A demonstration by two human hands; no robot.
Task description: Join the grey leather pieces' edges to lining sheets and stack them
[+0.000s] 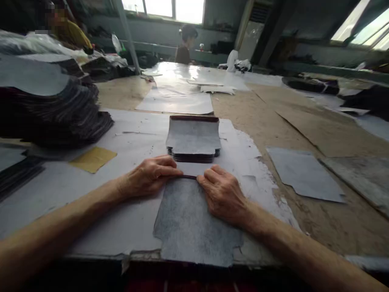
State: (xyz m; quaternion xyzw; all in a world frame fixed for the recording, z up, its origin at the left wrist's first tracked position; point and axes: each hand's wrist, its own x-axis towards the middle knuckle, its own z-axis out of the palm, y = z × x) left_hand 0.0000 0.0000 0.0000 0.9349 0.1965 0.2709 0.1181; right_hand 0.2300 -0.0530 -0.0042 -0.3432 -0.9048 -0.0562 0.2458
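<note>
A grey-blue sheet [194,223] with notched corners lies in front of me, its near end at the table's edge. Its far edge shows a narrow dark strip. My left hand [153,174] pinches that edge at its left end, fingers closed. At the right end of the same edge, my right hand [223,192] is curled with its fingertips pressed on it. Just beyond both hands sits a stack of similar pieces [193,136], grey on top with a dark reddish far edge.
A tall pile of dark sheets [54,109] stands at the left, near a yellow piece [93,159]. On the right lies another grey sheet [304,172]. White sheets [178,101] lie farther back. Two people are beyond the table [243,109].
</note>
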